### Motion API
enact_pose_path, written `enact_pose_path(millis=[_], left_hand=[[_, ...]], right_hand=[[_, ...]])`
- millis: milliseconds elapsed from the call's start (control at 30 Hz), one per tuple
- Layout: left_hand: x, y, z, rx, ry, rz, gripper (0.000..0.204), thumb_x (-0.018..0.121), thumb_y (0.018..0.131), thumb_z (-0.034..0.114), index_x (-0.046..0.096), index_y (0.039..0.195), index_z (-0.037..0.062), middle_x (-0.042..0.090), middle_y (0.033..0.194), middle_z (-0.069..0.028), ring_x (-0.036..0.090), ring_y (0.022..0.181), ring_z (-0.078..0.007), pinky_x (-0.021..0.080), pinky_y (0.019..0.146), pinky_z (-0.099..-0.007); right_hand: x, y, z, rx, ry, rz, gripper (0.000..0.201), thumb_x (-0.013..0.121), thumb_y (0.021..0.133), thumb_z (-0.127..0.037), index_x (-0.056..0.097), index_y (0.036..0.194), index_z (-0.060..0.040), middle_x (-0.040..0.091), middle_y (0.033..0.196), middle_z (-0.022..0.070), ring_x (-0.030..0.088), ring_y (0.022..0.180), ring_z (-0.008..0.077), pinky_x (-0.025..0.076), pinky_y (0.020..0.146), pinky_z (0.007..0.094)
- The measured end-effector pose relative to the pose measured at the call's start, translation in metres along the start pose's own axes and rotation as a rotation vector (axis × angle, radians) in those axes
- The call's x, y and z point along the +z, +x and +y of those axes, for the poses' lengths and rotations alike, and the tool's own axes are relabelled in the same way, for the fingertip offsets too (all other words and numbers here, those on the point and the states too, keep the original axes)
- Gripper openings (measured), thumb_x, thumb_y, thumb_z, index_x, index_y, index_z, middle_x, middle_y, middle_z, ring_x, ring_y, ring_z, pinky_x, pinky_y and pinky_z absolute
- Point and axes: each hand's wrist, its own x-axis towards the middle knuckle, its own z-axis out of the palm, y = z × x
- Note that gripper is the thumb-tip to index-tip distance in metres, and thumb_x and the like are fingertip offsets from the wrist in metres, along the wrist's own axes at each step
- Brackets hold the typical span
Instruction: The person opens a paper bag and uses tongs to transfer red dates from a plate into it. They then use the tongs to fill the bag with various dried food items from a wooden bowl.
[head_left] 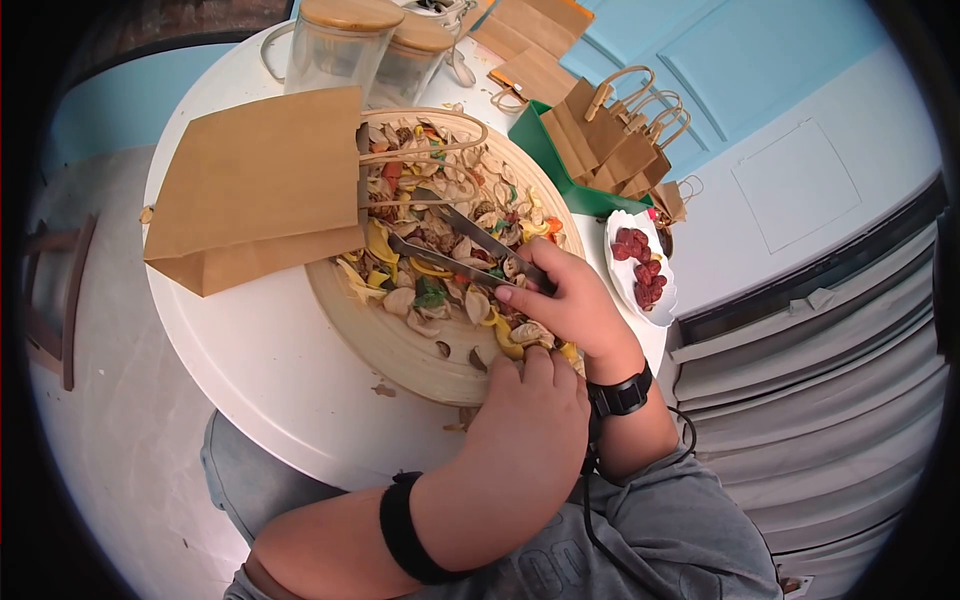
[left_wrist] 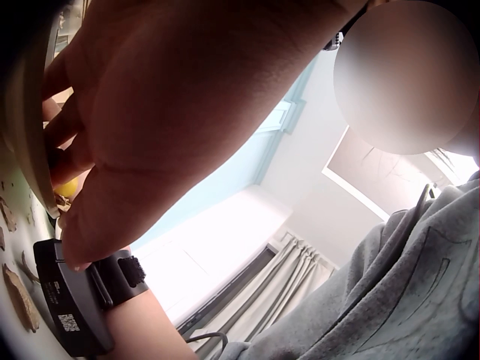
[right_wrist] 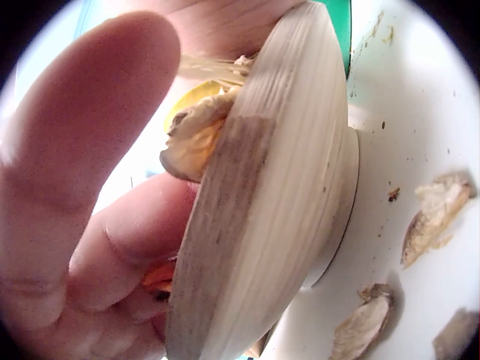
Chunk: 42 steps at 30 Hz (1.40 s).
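My right hand [head_left: 580, 305] grips metal tongs [head_left: 470, 262] between thumb and fingers. The tongs' arms are spread, and their tips reach into dried mushroom slices and colourful pieces [head_left: 430, 300] heaped on a round pale tray [head_left: 375, 345]. At the tray's near edge lies my left hand [head_left: 535, 400], its fingertips among the pieces. In the right wrist view, the left thumb [right_wrist: 112, 97] stands apart from the fingers, with a mushroom slice [right_wrist: 199, 139] at the rim. A brown paper bag [head_left: 255, 185] lies on its side, its mouth and handles over the tray's left part.
Lidded glass jars [head_left: 340, 50] stand at the back of the round white table [head_left: 230, 350]. A green box [head_left: 570, 175] holds several paper bags. Right of the tray sits a white dish [head_left: 625, 285] with dark red pieces. Loose slices [right_wrist: 364, 326] are scattered beside the tray.
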Motion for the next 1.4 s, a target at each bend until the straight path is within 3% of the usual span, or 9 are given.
enact_pose_path(millis=[133, 533, 600, 1033, 1100, 1400], left_hand=[[-0.0003, 0.0006, -0.0004, 0.003, 0.007, 0.004, 0.043, 0.056, 0.087, 0.018, 0.059, 0.125, -0.0012, 0.058, 0.109, -0.0125, 0.054, 0.106, -0.0254, 0.044, 0.086, -0.039], [-0.0027, 0.0001, -0.0021, 0.006, -0.024, -0.016, 0.042, 0.056, 0.086, 0.017, 0.06, 0.124, -0.0012, 0.059, 0.108, -0.0122, 0.054, 0.106, -0.0252, 0.043, 0.085, -0.0376], [-0.0023, -0.0001, -0.0021, 0.003, -0.039, -0.011, 0.042, 0.055, 0.086, 0.017, 0.06, 0.123, -0.0013, 0.059, 0.108, -0.0123, 0.054, 0.105, -0.0252, 0.043, 0.085, -0.0375], [-0.0023, -0.0002, -0.0027, 0.015, -0.035, -0.017, 0.044, 0.055, 0.086, 0.017, 0.059, 0.125, -0.0027, 0.059, 0.109, -0.0134, 0.054, 0.106, -0.0262, 0.044, 0.086, -0.0394], [-0.0019, 0.0001, -0.0028, 0.014, -0.028, -0.012, 0.044, 0.055, 0.086, 0.017, 0.059, 0.125, -0.0029, 0.058, 0.108, -0.0133, 0.053, 0.106, -0.0261, 0.044, 0.086, -0.0394], [-0.0031, 0.0009, -0.0018, 0.008, -0.03, -0.036, 0.044, 0.056, 0.085, 0.017, 0.059, 0.125, -0.0025, 0.058, 0.108, -0.0125, 0.053, 0.105, -0.0257, 0.045, 0.086, -0.0396]], right_hand=[[0.0004, 0.0004, 0.0041, 0.017, 0.02, -0.007, 0.033, 0.079, 0.082, -0.029, 0.06, 0.095, -0.0049, 0.051, 0.068, 0.0053, 0.051, 0.063, 0.0186, 0.041, 0.058, 0.033], [0.0008, 0.0006, 0.0027, 0.032, 0.041, -0.013, 0.032, 0.079, 0.081, -0.027, 0.057, 0.09, -0.0045, 0.049, 0.067, 0.0046, 0.049, 0.062, 0.0175, 0.04, 0.058, 0.0324], [0.0008, 0.0006, 0.0026, 0.029, 0.025, -0.016, 0.026, 0.079, 0.083, -0.017, 0.057, 0.09, -0.0047, 0.049, 0.07, -0.0031, 0.047, 0.065, 0.0074, 0.037, 0.057, 0.0256], [0.0009, 0.0011, 0.0007, 0.046, 0.034, -0.016, 0.026, 0.079, 0.083, -0.017, 0.057, 0.089, -0.0053, 0.049, 0.07, -0.0038, 0.046, 0.066, 0.0069, 0.037, 0.058, 0.0253], [0.0013, 0.0015, 0.0024, 0.023, 0.031, -0.007, 0.032, 0.079, 0.081, -0.027, 0.057, 0.09, -0.005, 0.049, 0.067, 0.0047, 0.049, 0.063, 0.0181, 0.041, 0.058, 0.0326], [0.0008, 0.0014, 0.0028, 0.016, 0.005, 0.002, 0.032, 0.079, 0.081, -0.027, 0.058, 0.09, -0.0047, 0.049, 0.067, 0.0046, 0.049, 0.062, 0.018, 0.04, 0.058, 0.0328]])
